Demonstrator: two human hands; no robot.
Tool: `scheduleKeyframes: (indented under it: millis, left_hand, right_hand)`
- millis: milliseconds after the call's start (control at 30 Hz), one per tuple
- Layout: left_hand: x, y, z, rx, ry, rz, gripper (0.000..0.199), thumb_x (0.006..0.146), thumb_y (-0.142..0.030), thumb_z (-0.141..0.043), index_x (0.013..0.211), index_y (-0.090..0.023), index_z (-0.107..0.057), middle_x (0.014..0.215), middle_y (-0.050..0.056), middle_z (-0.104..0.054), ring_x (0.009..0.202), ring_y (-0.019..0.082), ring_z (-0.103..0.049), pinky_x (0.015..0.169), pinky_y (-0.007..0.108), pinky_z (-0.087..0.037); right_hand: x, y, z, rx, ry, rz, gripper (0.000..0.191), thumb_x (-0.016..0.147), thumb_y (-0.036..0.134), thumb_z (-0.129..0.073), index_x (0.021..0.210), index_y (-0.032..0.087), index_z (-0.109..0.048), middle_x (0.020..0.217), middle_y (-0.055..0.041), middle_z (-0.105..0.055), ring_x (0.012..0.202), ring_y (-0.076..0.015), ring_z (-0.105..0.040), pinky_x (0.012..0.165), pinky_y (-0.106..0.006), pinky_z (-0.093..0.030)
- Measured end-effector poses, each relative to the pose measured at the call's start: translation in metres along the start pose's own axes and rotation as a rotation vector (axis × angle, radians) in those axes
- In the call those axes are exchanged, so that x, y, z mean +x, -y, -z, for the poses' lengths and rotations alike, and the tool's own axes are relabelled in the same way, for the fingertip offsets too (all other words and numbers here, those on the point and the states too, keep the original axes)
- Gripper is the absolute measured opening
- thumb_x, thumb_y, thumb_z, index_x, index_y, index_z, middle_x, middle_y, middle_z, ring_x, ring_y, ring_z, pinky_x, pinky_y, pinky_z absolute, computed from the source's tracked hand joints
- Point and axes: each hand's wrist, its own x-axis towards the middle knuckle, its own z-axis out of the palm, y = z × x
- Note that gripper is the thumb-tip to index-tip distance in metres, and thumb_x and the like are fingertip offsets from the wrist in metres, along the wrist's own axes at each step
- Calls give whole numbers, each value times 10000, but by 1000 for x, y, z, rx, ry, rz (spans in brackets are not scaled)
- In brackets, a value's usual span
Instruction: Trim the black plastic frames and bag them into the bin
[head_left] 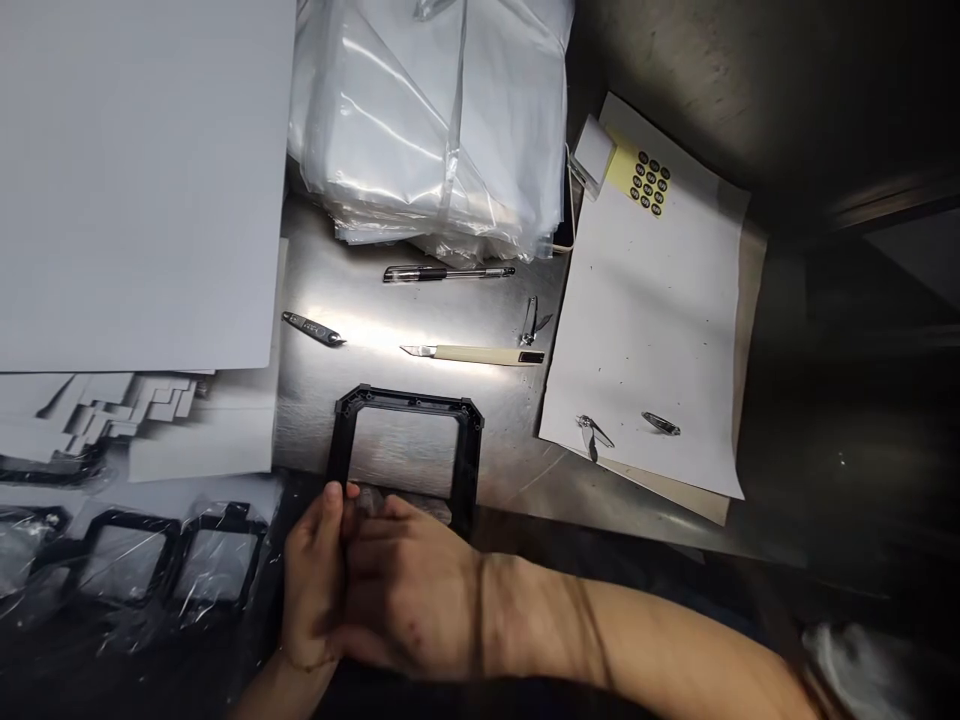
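Observation:
A black rectangular frame (409,401) with cut corners lies at the near edge of the metal table. My left hand (315,580) grips its lower left side, thumb and fingertips at the edge. My right hand (412,590) is curled beside it over the frame's lower part, with a small piece of clear plastic near its fingertips; what its fingers hold is hidden. Beyond the frame lie a craft knife (480,355), a pen (448,273) and a nail clipper (313,328).
Clear plastic bags (442,120) are stacked at the back. White sheets (142,180) cover the left, above wrapped black frames (127,555). On the right, white paper (645,300) bears round stickers (649,184) and two nail clippers; another clipper (532,322) lies beside it.

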Motion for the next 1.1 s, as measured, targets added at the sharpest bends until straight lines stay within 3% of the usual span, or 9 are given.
scheduleKeyframes:
  millis: [133,267,400,500,667,833,933,1100]
  left_hand:
    - [-3,-1,-6,-74,91,-37,240,761,-343,-529,659,-134,-588,418,-95,-339,386,34,-303,481,200,-396]
    - [-6,-3,-8,-100,119,-37,230,747,-340,-548,658,-133,-595,417,-95,-318,384,37,-283,508,227,-422]
    - [-7,-4,-8,-105,113,-33,232,748,-340,-547,657,-134,-603,422,-94,-308,393,38,-280,522,224,-431]
    - [-7,-5,-7,-106,113,-19,231,741,-343,-556,661,-132,-609,427,-91,-311,395,38,-284,522,219,-434]
    - [-5,-3,-5,-106,113,-4,234,761,-337,-531,674,-134,-610,424,-92,-306,391,36,-285,519,201,-435]
    - [-5,-3,-7,-95,104,-3,242,763,-334,-527,661,-132,-610,430,-89,-312,392,38,-289,528,216,-444]
    - [-5,-3,-8,-86,100,0,240,766,-328,-525,667,-128,-613,431,-89,-319,395,37,-294,534,217,-446]
    - [-3,-1,-6,-88,100,-18,244,749,-353,-540,671,-133,-614,417,-96,-318,378,31,-291,519,211,-444]
  right_hand:
    - [-7,-28,5,-282,-173,-334,146,809,155,-450,760,158,-588,745,-27,-546,673,-147,-403,596,-278,-299]
    - [-1,-60,20,-411,-293,-390,159,824,168,-427,792,161,-583,795,-53,-548,731,-171,-406,630,-287,-308]
    - [-4,-88,40,-565,-256,-528,189,817,151,-414,928,126,-564,892,-104,-549,773,-205,-420,637,-307,-323]
    - [-10,-101,47,-611,-183,-543,182,810,154,-414,891,110,-570,854,-106,-551,742,-204,-446,623,-306,-340]
    - [-20,-76,49,-443,-158,-469,228,831,219,-371,987,124,-507,899,-94,-518,622,-134,-483,466,-222,-331]
    - [-34,-45,48,-397,111,-386,403,787,103,-437,1186,156,-412,790,-52,-538,609,-127,-482,455,-198,-333]
    - [-37,-45,48,-464,188,-393,441,760,77,-451,1195,145,-417,793,-63,-537,620,-135,-478,458,-201,-334]
    - [-32,-51,46,-523,205,-397,436,763,89,-455,1193,150,-427,775,-57,-541,624,-140,-476,453,-211,-303]
